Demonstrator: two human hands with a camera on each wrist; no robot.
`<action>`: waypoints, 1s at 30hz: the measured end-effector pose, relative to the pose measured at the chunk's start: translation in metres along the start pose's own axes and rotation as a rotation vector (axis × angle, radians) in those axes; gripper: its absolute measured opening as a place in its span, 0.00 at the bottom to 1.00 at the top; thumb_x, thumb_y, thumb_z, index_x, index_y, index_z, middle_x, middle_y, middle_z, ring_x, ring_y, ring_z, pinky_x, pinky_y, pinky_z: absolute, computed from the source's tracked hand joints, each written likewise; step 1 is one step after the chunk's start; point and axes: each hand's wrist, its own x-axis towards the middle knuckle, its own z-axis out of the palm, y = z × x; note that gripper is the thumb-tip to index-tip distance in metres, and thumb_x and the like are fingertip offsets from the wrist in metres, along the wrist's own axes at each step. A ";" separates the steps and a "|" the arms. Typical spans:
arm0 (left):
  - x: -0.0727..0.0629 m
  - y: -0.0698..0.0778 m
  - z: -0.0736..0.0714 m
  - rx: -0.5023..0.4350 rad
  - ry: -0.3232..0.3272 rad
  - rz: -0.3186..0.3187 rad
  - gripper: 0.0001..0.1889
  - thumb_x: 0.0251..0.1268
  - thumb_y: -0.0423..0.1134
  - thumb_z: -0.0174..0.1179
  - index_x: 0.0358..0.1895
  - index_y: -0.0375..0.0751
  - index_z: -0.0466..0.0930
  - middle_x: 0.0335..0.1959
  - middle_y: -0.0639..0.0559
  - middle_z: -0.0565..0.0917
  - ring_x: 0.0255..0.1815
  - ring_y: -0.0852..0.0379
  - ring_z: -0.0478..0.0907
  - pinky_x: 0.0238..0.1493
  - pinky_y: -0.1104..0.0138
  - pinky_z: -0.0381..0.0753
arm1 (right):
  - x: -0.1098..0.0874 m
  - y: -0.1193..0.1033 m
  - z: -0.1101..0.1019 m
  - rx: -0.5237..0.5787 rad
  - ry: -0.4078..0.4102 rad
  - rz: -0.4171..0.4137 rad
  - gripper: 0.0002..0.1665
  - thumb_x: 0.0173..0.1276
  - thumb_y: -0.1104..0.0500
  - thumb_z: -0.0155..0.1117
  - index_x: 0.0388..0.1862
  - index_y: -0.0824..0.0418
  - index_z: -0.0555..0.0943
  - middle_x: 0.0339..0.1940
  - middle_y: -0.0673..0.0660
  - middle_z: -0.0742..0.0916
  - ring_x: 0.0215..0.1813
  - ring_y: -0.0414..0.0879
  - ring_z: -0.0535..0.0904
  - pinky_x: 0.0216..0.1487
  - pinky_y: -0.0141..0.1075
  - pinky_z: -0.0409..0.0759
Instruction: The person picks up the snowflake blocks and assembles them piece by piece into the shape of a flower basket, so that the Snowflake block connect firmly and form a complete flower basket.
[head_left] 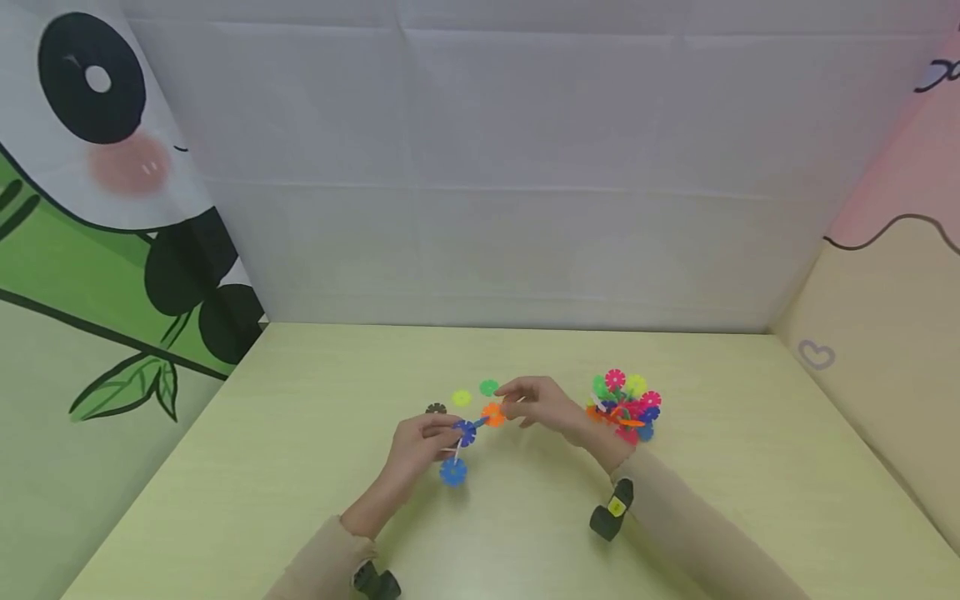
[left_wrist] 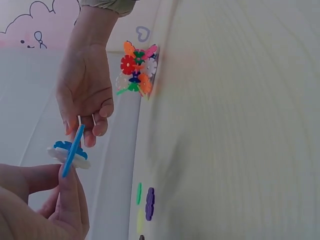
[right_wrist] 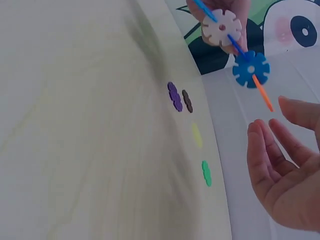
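My left hand pinches a chain of slotted plastic snowflake discs, holding it above the table. Along the chain come a blue disc, a white disc, a dark blue disc, another blue disc and an orange disc at the far end. My right hand hovers beside the orange disc, fingers loosely bent; a small gap parts them in the right wrist view. Nothing shows between the right fingers there.
Loose on the table lie a dark brown disc, a yellow disc, a green disc and a purple disc. A pile of multicoloured discs sits right of my right hand. A pale wall stands behind.
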 end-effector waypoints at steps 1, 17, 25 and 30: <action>0.000 -0.001 -0.003 -0.001 0.011 -0.006 0.12 0.64 0.28 0.61 0.49 0.25 0.82 0.41 0.35 0.88 0.35 0.52 0.87 0.39 0.62 0.89 | 0.004 0.000 -0.001 -0.003 0.017 0.005 0.24 0.71 0.60 0.59 0.61 0.72 0.75 0.48 0.65 0.84 0.49 0.58 0.84 0.48 0.42 0.86; 0.000 -0.003 -0.016 -0.043 0.044 -0.048 0.12 0.64 0.27 0.60 0.48 0.24 0.82 0.40 0.37 0.89 0.34 0.57 0.86 0.38 0.66 0.88 | 0.081 0.039 0.007 -0.176 0.222 0.079 0.21 0.63 0.66 0.66 0.56 0.70 0.80 0.44 0.65 0.84 0.40 0.47 0.78 0.35 0.30 0.79; 0.000 -0.004 -0.014 -0.038 0.027 -0.051 0.12 0.63 0.27 0.60 0.49 0.25 0.82 0.39 0.38 0.88 0.35 0.56 0.86 0.37 0.66 0.88 | 0.088 0.038 0.012 -0.309 0.194 0.103 0.20 0.59 0.65 0.70 0.51 0.68 0.84 0.36 0.57 0.81 0.39 0.45 0.71 0.38 0.29 0.69; -0.001 -0.006 -0.014 -0.042 0.031 -0.052 0.12 0.64 0.27 0.60 0.48 0.25 0.82 0.39 0.39 0.89 0.35 0.55 0.86 0.38 0.65 0.88 | 0.088 0.038 0.011 -0.362 0.176 0.108 0.18 0.57 0.65 0.73 0.47 0.68 0.84 0.37 0.58 0.82 0.40 0.46 0.73 0.39 0.30 0.70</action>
